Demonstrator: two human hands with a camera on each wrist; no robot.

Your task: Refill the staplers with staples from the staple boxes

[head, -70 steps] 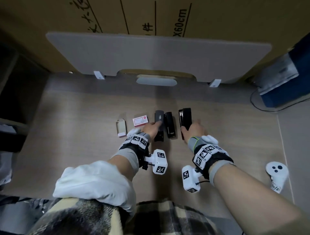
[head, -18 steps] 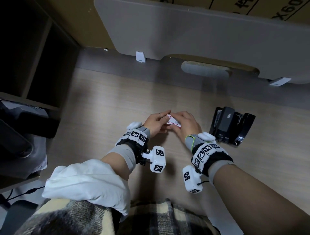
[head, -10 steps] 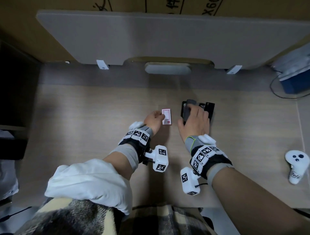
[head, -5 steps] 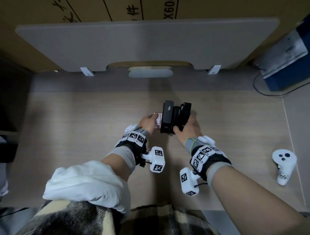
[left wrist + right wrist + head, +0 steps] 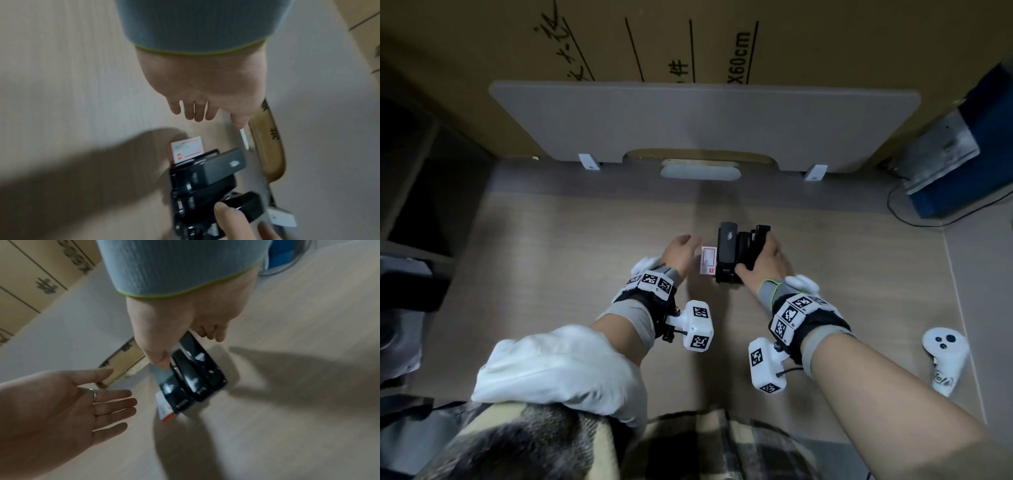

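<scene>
Three black staplers (image 5: 736,253) lie side by side on the wooden desk (image 5: 551,274). My right hand (image 5: 762,258) grips them as a bundle, thumb on the near left side and fingers curled over the right one. The right wrist view shows the staplers (image 5: 191,374) under that grip. A small white and red staple box (image 5: 707,260) lies flat against the left stapler. My left hand (image 5: 681,248) hovers just left of the box, fingers straight and holding nothing. The left wrist view shows the staple box (image 5: 188,149) beyond the left fingertips (image 5: 195,113).
A grey divider panel (image 5: 705,126) stands at the desk's back, with a cardboard box (image 5: 654,41) behind it. A white controller (image 5: 945,356) lies near the right edge. A blue object (image 5: 962,164) with a cable sits at the back right. Dark shelving (image 5: 407,205) borders the left.
My left hand has let go of the staple box and drawn a little to the left, fingers spread. The right hand still holds the three staplers against the box.
</scene>
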